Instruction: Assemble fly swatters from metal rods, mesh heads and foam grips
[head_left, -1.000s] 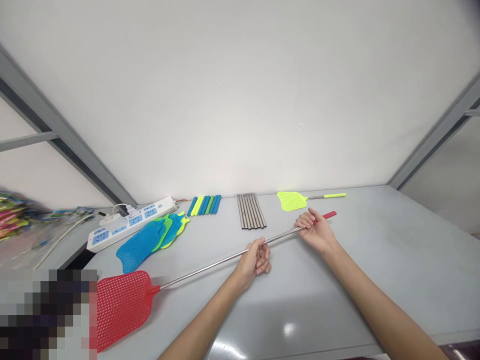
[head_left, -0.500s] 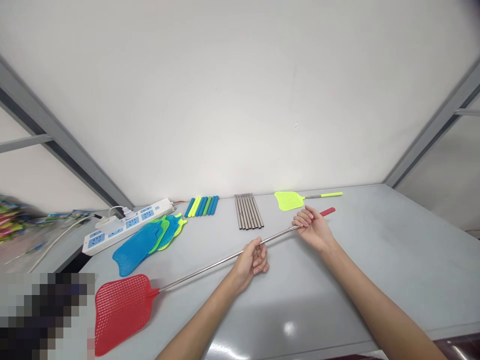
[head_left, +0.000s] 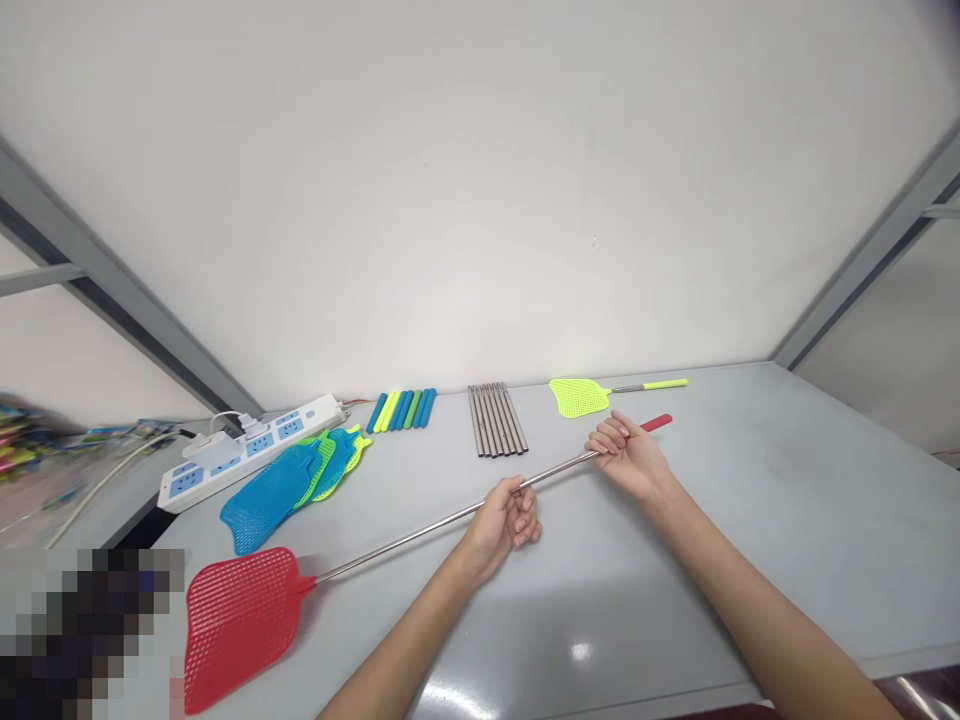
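At left, a red perforated plastic swatter head (head_left: 244, 630) is being supported by a long silvery metal rod (head_left: 405, 539), gripped mid-length in the left hand (head_left: 504, 525). Its red handle (head_left: 658, 423) is being clasped by the right hand (head_left: 628, 460), presumably for steadiness. Behind, a white plastic power strip (head_left: 259, 443), blue-and-green mesh heads (head_left: 274, 490), slim coloured tubes (head_left: 414, 410), short steel tubes (head_left: 495, 420) and a yellow swatter (head_left: 579, 397) are being borne by the grey tabletop (head_left: 750, 530), seemingly blocking nothing.

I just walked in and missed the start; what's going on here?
Someone holds a red fly swatter: left hand on its metal shaft, right hand at its red handle. Beyond lie metal tubes and a yellow swatter; a pile of swatter heads lies by the power strip.
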